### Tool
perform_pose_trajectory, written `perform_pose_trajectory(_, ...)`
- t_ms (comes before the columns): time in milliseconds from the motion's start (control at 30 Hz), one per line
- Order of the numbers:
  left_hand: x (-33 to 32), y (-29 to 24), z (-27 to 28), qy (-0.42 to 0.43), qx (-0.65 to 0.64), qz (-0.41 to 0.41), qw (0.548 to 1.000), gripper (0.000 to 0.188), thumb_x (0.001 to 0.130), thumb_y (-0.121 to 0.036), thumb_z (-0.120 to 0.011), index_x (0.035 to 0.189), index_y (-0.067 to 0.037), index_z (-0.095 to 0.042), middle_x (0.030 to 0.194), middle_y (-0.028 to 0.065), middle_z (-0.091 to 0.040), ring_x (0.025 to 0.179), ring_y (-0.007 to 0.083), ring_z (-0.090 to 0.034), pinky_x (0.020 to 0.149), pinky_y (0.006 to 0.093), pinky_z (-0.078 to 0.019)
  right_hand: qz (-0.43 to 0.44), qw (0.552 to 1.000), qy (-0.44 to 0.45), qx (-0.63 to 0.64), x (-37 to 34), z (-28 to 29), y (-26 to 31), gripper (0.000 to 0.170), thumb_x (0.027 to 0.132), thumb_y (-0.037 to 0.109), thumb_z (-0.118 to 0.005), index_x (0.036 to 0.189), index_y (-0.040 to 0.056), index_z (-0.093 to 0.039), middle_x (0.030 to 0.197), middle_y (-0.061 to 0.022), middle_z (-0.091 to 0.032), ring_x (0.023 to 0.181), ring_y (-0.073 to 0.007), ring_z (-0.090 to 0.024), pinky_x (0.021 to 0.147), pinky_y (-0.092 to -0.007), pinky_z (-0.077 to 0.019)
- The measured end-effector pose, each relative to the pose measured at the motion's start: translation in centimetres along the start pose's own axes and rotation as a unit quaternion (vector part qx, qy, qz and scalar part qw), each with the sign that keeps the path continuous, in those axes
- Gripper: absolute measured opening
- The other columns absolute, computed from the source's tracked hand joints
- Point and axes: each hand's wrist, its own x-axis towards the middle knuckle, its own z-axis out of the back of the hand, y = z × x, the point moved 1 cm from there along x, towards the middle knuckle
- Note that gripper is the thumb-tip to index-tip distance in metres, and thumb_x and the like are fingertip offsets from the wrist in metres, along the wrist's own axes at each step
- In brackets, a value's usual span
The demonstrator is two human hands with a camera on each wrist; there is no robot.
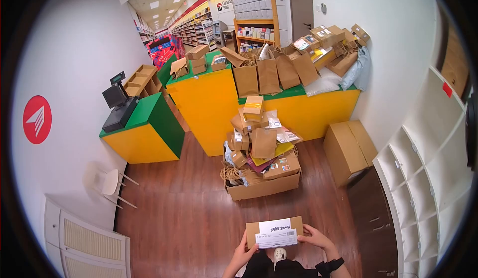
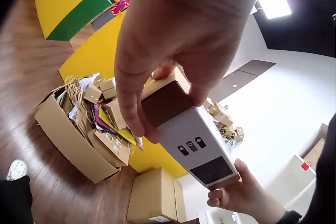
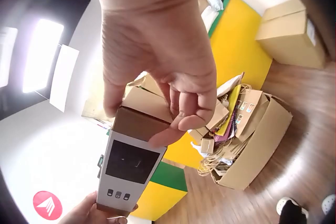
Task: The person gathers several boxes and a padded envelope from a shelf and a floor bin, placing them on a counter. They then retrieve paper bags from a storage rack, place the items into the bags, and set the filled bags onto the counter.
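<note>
A brown cardboard box (image 1: 252,228) with a white label on its top is held up in front of the body in the head view. The left hand (image 1: 242,252) grips its left end and the right hand (image 1: 315,238) grips the right end, thumb on the label's side. Seen from the left wrist, the left hand (image 2: 181,40) pinches one end of the box (image 2: 191,140), whose white side carries small dark pictures and a black panel. The right wrist view has the right hand (image 3: 157,50) holding the other end of this box (image 3: 126,169).
An overfull carton (image 1: 264,191) of parcels stands on the wooden floor ahead. Behind it is a yellow and green counter (image 1: 318,109) with paper bags (image 1: 269,76). A large closed carton (image 1: 348,151) and white shelves (image 1: 416,178) are at right; a chair (image 1: 110,182) at left.
</note>
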Motion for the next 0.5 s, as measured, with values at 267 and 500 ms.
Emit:
perform_pose_trajectory(267, 9.8, -4.8, 5.4, 0.028, -0.076, -0.019, 0.997, 0.063, 0.082, -0.006, -0.050, 0.132, -0.009, -0.012, 0.113, 0.0124, -0.044, 0.096, 0.0171, -0.049, 0.074, 0.0283, -0.0461, -0.041, 0.999, -0.029, -0.010, 10.3, 1.3, 5.5, 0.055, 0.075, 0.023, -0.062, 0.117, -0.0012, -0.037, 0.104, -0.0096, -0.053, 0.088, -0.0135, -0.053, 0.067, -0.0244, -0.0445)
perform_pose_trajectory(500, 20.1, -11.2, 10.8, -0.054, 0.103, -0.132, 0.984, 0.038, 0.079, -0.017, -0.055, 0.112, -0.003, -0.043, 0.112, 0.0114, -0.037, 0.081, 0.0165, -0.054, 0.070, 0.0257, -0.0447, 0.107, 0.978, -0.175, -0.039, 20.1, 2.0, 11.5, 0.042, 0.074, 0.023, -0.063, 0.104, 0.0001, -0.044, 0.091, -0.0075, -0.056, 0.074, -0.0115, -0.055, 0.062, -0.0223, -0.0440)
